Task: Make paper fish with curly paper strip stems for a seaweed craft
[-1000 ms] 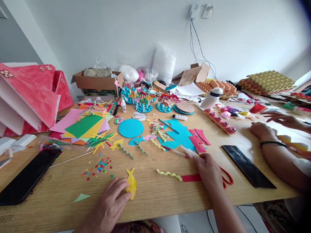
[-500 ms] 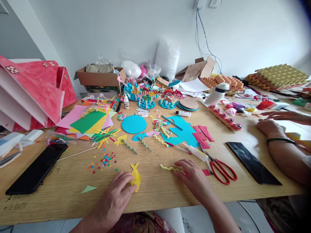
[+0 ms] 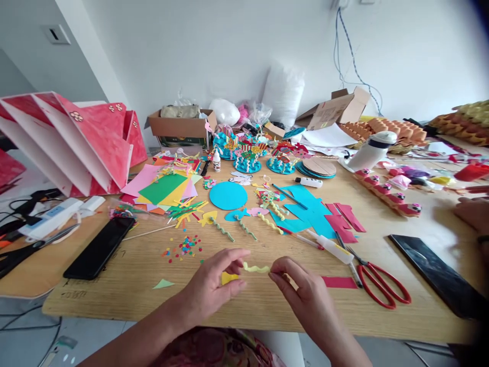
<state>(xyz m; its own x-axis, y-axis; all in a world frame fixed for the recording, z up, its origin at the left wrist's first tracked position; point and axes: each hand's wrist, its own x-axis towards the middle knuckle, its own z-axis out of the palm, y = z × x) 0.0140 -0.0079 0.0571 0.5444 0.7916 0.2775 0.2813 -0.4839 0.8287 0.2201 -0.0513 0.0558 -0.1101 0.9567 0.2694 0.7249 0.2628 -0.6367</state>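
Observation:
My right hand (image 3: 301, 285) pinches one end of a wavy pale yellow pipe cleaner (image 3: 256, 268) just above the table. My left hand (image 3: 214, 280) is at its other end, thumb and index finger apart; whether a curled finger touches it I cannot tell. Beneath my left hand lies the yellow paper fish (image 3: 229, 278), mostly covered by the fingers. A red paper strip (image 3: 340, 282) lies right of my right hand, beside red-handled scissors (image 3: 384, 285). Farther back are a yellow fish cutout (image 3: 208, 218), a blue fish cutout (image 3: 237, 214) and wavy green pipe cleaners (image 3: 246, 228).
Coloured dots (image 3: 189, 245) and a green paper scrap (image 3: 163, 284) lie on the left, near a black phone (image 3: 100, 248). A blue disc (image 3: 228, 195), blue paper (image 3: 305, 211) and a glue bottle (image 3: 332, 248) lie ahead. Another phone (image 3: 435, 270) and another person's hand (image 3: 471, 214) are at right.
My view has turned left. The pipe cleaner has been lifted and brought leftward by my right hand to my left hand. My left hand has risen over the yellow fish, fingers spread more.

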